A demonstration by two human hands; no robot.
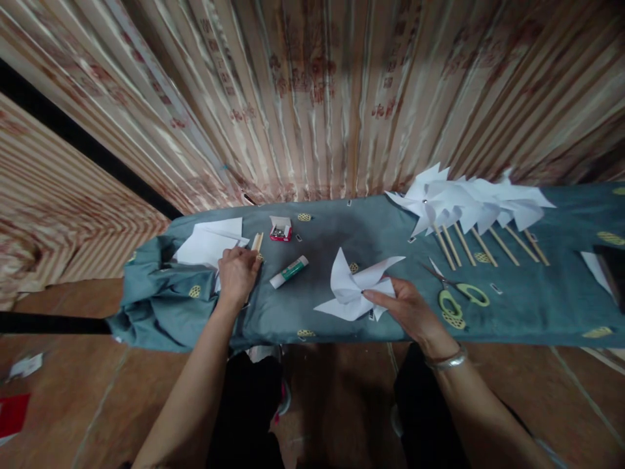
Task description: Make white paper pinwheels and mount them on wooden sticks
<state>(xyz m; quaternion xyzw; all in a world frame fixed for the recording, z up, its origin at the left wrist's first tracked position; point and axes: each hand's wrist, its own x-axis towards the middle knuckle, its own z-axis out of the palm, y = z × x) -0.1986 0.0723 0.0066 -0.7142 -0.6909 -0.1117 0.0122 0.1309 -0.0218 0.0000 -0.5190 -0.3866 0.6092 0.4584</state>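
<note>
My right hand (407,306) holds a white paper pinwheel (349,286) by its edge, the thumb pressed near its centre. No stick shows on this pinwheel. On the left, the fingers of my left hand (237,273) are closed at the near end of some short wooden sticks (258,242); how many they grip is hidden. White paper sheets (208,244) lie beside and partly under that hand. Between my hands a green and white glue stick (289,271) lies on the cloth. Behind it stands a small open red box (280,229) with shiny metal pieces inside.
Several white pinwheels on wooden sticks (469,205) lie overlapped at the back right. Scissors with green handles (461,293) rest open to the right of my right hand. A dark object (610,270) sits at the right edge. A pleated curtain (317,98) hangs behind the cloth-covered table (551,306).
</note>
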